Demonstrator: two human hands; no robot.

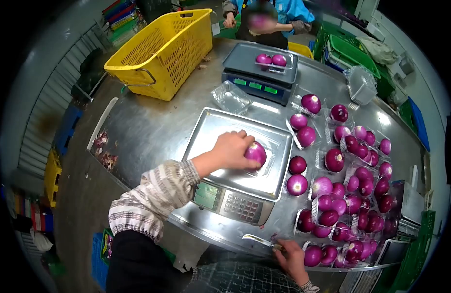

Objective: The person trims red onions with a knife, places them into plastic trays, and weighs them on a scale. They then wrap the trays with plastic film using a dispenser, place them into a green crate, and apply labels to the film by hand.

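Centre of the frame: gripping a peeled purple onion with the left hand, fingers curled over its top and side. Onion seated in a clear tray on the pan of the near scale. Bottom of the frame, right of centre: right hand at the edge of the worktop, fingers closed on a thin knife, blade pointing left.

Likely firm, dense and round, light enough for one hand. Peeled surface glossy, so probably slick and apt to roll. Best taken across the widest part with fingertips spread, much as here. No hard squeeze needed, though a drop could bruise it. Tray beneath thin and flimsy by the look, easily buckled or slid on the steel pan.

Containers:
- **Right half of the frame:** many filled trays holding several onions each. Between them and the near scale, a few loose onions.
- **Upper centre:** a second scale bearing a tray with two onions. Just below and left of it, one spare tray lying by itself.
- **Upper left:** a yellow basket, contents not discernible.
- **Upper right:** green crates and a bag of trays.
- **Top edge:** a co-worker behind the worktop.
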